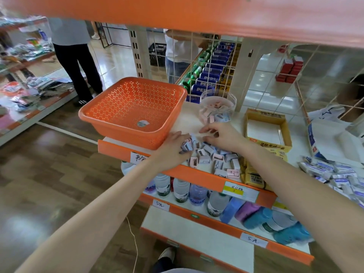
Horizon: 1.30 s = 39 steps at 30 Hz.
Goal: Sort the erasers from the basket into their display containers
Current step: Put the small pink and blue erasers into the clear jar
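Behind, PEPSI cans; left hand grips erasers; tag reads 5元.

A single wide-angle view from the person's head looks forward and steeply down, close over the shelf. The loose erasers lie mid-frame, the orange basket just left, and an upper shelf edge crosses the top.

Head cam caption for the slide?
Left hand grips erasers from the pile, right hand over it, beside empty orange basket.

Bare left grip, bare right grip, bare forearms, white shoe, dark trouser leg
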Motion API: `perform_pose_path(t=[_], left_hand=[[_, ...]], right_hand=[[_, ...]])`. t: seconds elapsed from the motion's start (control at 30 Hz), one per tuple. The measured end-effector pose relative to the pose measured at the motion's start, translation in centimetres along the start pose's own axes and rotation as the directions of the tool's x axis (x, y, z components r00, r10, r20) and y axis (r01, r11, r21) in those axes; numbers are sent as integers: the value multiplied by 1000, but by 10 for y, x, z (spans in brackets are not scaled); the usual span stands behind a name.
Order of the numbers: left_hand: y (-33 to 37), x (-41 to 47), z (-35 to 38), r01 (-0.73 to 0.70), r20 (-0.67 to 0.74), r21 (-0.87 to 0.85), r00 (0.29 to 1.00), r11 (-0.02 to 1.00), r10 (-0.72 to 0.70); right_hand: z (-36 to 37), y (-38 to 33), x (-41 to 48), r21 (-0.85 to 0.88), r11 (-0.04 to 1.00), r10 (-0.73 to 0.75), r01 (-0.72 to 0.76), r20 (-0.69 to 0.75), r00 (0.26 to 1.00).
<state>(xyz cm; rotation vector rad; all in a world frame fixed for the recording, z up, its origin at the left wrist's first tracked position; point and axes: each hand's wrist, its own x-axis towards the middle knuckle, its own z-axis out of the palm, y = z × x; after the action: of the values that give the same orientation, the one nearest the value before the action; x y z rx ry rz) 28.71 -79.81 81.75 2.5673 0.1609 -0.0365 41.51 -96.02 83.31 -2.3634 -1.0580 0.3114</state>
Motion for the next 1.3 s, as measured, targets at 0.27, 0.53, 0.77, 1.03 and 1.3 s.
perform_pose_path(t=[0.27, 0.53, 0.77, 1.03, 1.3], left_hand=[[-2, 12, 4, 22, -36, -86, 999, 996, -25], [12, 40, 8, -20, -45, 5, 999, 1000, 20], [25, 55, 13, -95, -92, -1, 991, 995, 94], [17, 49, 7, -163, -111, -88, 982, 983, 153], [-2, 15, -4, -169, 83, 3, 982, 986, 168]], right_hand=[[-19, 9, -13, 19, 999, 30, -30, -11, 999], [-48, 13, -40, -30, 997, 77, -75, 59, 995], [-39, 13, -56, -250, 968, 98, -5, 360, 928], [-35, 2, -40, -350, 933, 57, 81, 366, 929], [-22, 1, -13, -291, 950, -34, 116, 272, 962]])
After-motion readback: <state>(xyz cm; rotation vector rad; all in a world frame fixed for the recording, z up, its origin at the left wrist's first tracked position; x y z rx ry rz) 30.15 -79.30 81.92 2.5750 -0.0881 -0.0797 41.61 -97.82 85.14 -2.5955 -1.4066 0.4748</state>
